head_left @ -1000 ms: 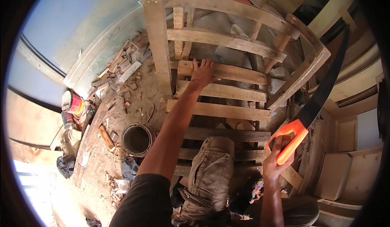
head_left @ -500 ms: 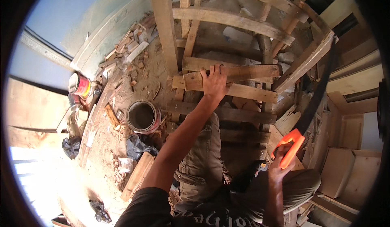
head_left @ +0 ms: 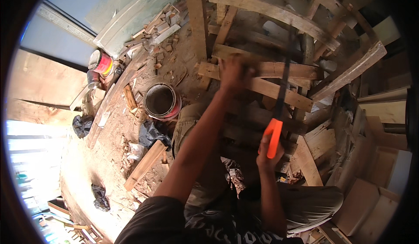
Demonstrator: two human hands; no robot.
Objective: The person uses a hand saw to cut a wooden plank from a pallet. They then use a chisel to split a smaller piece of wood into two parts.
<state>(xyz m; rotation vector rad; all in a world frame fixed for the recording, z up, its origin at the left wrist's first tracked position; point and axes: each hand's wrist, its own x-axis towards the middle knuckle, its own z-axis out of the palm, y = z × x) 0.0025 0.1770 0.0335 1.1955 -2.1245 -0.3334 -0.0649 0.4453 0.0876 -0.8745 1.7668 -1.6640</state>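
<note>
My right hand [head_left: 267, 150] is closed round the orange handle [head_left: 274, 135] of a handsaw. Its dark blade [head_left: 284, 80] slants up and away, passing over a short wooden board [head_left: 297, 70]; whether the teeth touch the wood cannot be told. That board lies across the slats of a wooden frame, partly over a paler slat [head_left: 279, 91]. My left hand [head_left: 235, 73] is at the board's left part, covering it there. Motion smears its fingers, so its grip does not show.
An upright post [head_left: 196, 21] and curved rails [head_left: 270, 10] rise beyond the board. Left of my knee stands a bucket [head_left: 160, 101] with grey inside, near black plastic [head_left: 152, 132] and a loose wood block [head_left: 146, 165]. Wood scraps [head_left: 163, 28] litter the floor by the wall.
My right hand has swung the saw leftward from the right side, bringing the blade over the board. My left hand stays near the board's left part, now blurred. The view has shifted.
</note>
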